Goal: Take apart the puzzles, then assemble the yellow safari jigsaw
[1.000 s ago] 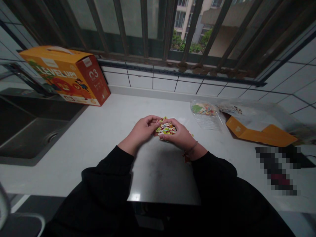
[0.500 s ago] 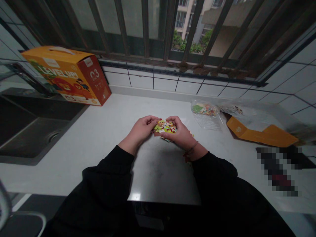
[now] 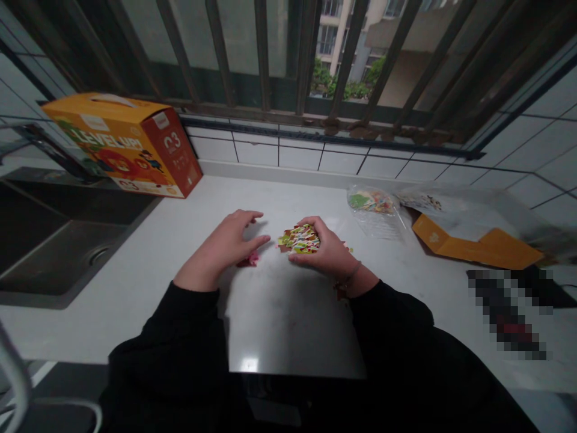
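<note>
My right hand is closed around a stack of colourful puzzle pieces, mostly yellow-green with red and white, just above the white counter. To its left, my left hand has its thumb and fingers apart, with nothing between them. A small pink piece lies on the counter below the left thumb, partly hidden by the hand. A few more pieces show just behind the right hand, and a brown piece lies by its wrist.
An orange box stands at the back left beside the dark sink. At the back right lie a clear plastic bag of coloured pieces and an opened orange carton. A barred window is behind the counter.
My left hand has let go of the stack and moved left, its fingers opening. The right hand keeps the stack almost in place. The pink piece has come into sight.
</note>
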Available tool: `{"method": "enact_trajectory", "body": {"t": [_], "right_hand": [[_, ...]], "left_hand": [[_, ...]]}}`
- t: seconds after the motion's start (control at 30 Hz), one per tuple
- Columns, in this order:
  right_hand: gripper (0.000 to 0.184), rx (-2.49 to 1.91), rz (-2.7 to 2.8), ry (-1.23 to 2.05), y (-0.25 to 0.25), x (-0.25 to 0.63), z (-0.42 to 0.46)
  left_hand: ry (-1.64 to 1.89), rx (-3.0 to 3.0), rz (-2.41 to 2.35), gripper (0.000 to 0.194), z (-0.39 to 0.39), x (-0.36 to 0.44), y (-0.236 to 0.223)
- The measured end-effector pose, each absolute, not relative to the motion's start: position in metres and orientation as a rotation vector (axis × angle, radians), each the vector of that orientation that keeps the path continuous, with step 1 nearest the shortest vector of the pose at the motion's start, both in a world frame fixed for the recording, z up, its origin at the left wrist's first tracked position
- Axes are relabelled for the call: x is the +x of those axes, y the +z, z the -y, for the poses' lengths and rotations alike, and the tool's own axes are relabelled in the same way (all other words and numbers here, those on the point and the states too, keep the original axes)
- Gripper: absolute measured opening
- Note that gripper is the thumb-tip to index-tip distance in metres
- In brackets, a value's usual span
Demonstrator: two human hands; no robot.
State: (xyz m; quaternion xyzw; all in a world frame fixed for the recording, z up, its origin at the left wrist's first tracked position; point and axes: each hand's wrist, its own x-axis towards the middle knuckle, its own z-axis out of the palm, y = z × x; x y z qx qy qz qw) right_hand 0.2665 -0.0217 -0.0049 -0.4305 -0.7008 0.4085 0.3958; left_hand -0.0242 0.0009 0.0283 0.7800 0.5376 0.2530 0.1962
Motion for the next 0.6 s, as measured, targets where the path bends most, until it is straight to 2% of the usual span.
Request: {"method": "enact_trajectory", "body": {"t": [0.13, 0.3, 0.4, 0.47, 0.6], "right_hand": [[0.07, -1.026, 2.109, 0.913, -0.005, 0.265, 0.018], [0.071, -0.972, 2.177, 0.964, -0.006, 0.265, 0.017], [0.075, -1.012, 2.149, 0.976, -0.006, 0.266, 0.019], [0.076, -1.053, 2.132, 0.964, -0.005, 0.265, 0.02], [0.076, -1.081, 2.125, 0.977, -0.003, 0.263, 0.021]], "left_hand": [[0.322, 2.208, -1.521, 0.067, -0.006, -0.061, 0.02], [0.24, 2.095, -1.444, 0.035, -0.005, -0.051, 0.015], [0.21, 2.035, -1.441, 0.028, -0.003, -0.04, 0.017], [0.242, 2.018, -1.468, 0.028, -0.003, -0.036, 0.019], [0.302, 1.975, -1.581, 0.046, -0.004, -0.034, 0.02]]}}
